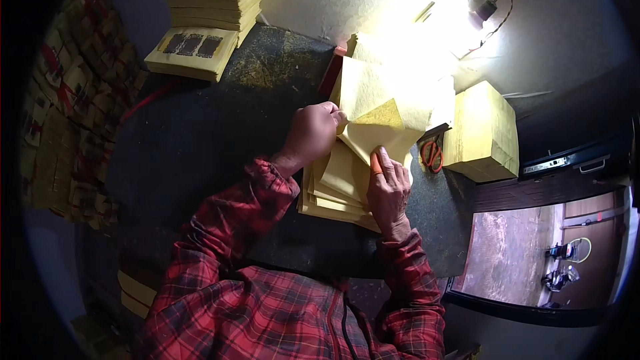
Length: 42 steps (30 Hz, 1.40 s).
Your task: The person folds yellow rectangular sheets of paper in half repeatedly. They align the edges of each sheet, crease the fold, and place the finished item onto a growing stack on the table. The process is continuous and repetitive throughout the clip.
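Note:
A sheet of yellow paper [370,135] with one corner folded over lies on a pile of yellow paper sheets [340,177] on a dark table. At the left edge of the sheet my left hand [310,135] is closed, thumb and fingertips pinching the paper. My right hand [390,190] grips the sheet's lower edge between thumb and fingers, and an orange cover is on one of its digits. Behind the sheet, more yellow paper [363,83] leans up toward the lamp. Glare hides the far right part of that paper.
Orange-handled scissors [432,155] lie right of the paper, beside a block of yellow paper [483,133]. A tall stack of yellow paper [213,0] stands at the back left. A bright bulb [477,19] hangs at the back right. Bundles with red ties [63,87] are piled at the left.

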Each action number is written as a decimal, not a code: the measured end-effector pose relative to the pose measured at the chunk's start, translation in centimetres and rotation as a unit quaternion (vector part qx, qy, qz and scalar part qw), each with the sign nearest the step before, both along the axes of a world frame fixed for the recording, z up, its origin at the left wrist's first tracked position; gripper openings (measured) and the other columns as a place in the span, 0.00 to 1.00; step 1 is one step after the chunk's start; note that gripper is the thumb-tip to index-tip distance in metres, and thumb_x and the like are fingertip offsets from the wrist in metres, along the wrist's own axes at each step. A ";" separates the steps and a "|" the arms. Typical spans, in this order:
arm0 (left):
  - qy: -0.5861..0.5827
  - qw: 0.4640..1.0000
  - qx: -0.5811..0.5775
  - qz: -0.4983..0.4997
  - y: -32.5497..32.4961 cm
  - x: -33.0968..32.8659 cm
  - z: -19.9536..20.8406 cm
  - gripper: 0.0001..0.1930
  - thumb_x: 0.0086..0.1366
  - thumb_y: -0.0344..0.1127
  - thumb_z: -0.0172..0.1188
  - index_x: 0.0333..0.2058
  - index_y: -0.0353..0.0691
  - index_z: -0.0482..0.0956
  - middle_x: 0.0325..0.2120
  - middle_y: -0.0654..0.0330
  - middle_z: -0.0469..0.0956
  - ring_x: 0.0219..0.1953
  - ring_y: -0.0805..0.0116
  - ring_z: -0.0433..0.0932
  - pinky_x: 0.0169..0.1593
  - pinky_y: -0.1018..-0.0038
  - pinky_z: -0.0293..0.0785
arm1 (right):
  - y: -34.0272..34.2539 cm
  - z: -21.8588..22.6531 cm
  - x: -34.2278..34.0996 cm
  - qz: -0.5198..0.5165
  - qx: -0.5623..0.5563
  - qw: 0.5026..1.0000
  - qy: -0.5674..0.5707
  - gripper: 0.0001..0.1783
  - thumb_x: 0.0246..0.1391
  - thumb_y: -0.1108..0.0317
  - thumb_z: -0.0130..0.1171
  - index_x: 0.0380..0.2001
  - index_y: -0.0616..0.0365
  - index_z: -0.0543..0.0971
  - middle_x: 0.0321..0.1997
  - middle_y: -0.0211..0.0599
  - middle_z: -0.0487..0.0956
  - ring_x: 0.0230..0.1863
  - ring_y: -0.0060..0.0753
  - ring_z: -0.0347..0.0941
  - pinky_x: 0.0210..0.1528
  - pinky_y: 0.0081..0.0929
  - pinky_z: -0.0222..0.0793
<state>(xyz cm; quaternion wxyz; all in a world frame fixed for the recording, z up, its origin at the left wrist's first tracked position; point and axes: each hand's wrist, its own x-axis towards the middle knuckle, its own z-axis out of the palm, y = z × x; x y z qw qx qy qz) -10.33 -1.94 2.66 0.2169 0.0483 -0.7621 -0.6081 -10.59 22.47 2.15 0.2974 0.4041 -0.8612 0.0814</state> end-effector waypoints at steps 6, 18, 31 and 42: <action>-0.001 0.999 -0.015 0.040 -0.5 -2.5 0.4 0.14 0.76 0.39 0.64 0.36 0.33 0.84 0.20 0.56 0.78 0.26 0.78 0.71 0.32 0.68 0.73 | 1.3 -1.9 3.3 0.003 0.075 0.985 -0.154 0.21 0.55 0.74 0.66 0.53 0.59 0.86 0.60 0.39 0.85 0.55 0.46 0.81 0.60 0.45 0.74; -0.077 0.997 0.011 0.000 -0.9 -3.4 0.5 0.14 0.78 0.40 0.63 0.35 0.36 0.84 0.24 0.67 0.82 0.25 0.80 0.79 0.31 0.74 0.77 | -1.9 1.4 -9.3 -0.090 0.042 0.994 0.052 0.38 0.58 0.72 0.68 0.73 0.60 0.71 0.76 0.62 0.67 0.72 0.61 0.67 0.71 0.53 0.64; -0.064 0.994 -0.081 -0.025 3.1 8.3 -3.0 0.44 0.54 0.23 0.73 0.69 0.35 0.62 0.60 0.42 0.70 0.65 0.42 0.72 0.68 0.56 0.70 | 2.7 0.2 1.4 -0.016 0.032 0.999 -0.004 0.16 0.56 0.77 0.66 0.49 0.62 0.88 0.59 0.44 0.85 0.52 0.44 0.82 0.55 0.43 0.74; 0.028 0.982 -0.186 -0.037 2.1 10.5 -2.1 0.34 0.56 0.30 0.73 0.62 0.36 0.72 0.53 0.47 0.77 0.53 0.46 0.76 0.60 0.56 0.75 | -1.9 2.9 -4.8 -0.029 0.042 0.998 -0.039 0.42 0.56 0.74 0.63 0.75 0.59 0.66 0.77 0.65 0.64 0.70 0.63 0.67 0.70 0.57 0.64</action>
